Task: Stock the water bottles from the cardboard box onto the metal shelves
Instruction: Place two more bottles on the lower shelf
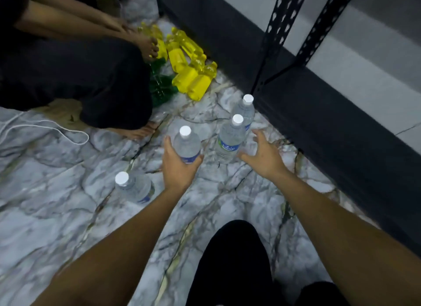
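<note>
Pickup step: my left hand [180, 166] grips one water bottle [187, 146]; right hand [264, 155], fingers spread, must wrap the bottle beside it [229, 141].

Four clear, white-capped water bottles, all upright: a pair [230, 141] on the marble floor [68, 214] beside the black metal shelf [307, 105] post, the middle bottle [186, 144] gripped by the left hand [180, 166], the last bottle [134, 187] standing apart, leftward.

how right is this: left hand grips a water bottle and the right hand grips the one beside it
One part is wrong. The left hand does grip a water bottle, but the right hand grips nothing: it is open, fingers spread, next to the neighbouring bottle. The head view shows this.
</note>
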{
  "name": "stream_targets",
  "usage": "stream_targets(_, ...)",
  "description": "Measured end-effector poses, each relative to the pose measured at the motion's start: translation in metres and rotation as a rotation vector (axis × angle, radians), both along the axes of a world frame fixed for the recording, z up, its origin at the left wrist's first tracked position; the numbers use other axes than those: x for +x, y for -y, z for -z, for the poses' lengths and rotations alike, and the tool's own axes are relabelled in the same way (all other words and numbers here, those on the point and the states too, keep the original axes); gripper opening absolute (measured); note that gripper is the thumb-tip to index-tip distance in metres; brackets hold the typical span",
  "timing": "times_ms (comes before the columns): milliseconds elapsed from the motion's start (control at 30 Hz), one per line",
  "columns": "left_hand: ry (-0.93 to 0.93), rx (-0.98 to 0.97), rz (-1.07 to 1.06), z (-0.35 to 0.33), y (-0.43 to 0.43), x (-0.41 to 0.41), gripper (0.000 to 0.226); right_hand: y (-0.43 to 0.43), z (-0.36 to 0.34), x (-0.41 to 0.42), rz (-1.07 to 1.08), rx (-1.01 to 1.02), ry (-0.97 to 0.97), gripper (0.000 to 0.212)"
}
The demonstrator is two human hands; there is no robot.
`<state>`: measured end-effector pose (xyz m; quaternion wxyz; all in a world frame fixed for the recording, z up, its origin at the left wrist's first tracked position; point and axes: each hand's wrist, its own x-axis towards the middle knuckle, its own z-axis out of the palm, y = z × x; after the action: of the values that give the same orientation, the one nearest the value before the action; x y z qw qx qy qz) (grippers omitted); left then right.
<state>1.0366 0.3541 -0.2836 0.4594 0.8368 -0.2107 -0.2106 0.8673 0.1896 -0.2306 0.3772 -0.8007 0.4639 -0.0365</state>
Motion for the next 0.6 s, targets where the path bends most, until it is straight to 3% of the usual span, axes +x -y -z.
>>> stream_targets(200,0.044,-0.078,-0.122,0.045,0.019,-0.002,0.103,0.009,0.066,0.017,0.078,-0.053,0.155,0.101)
stream_targets(600,0.139,-0.153,-0.219,0.094,0.053,0.013,0.114,0.016,0.124,0.068,0.305,-0.139,0.45,0.107)
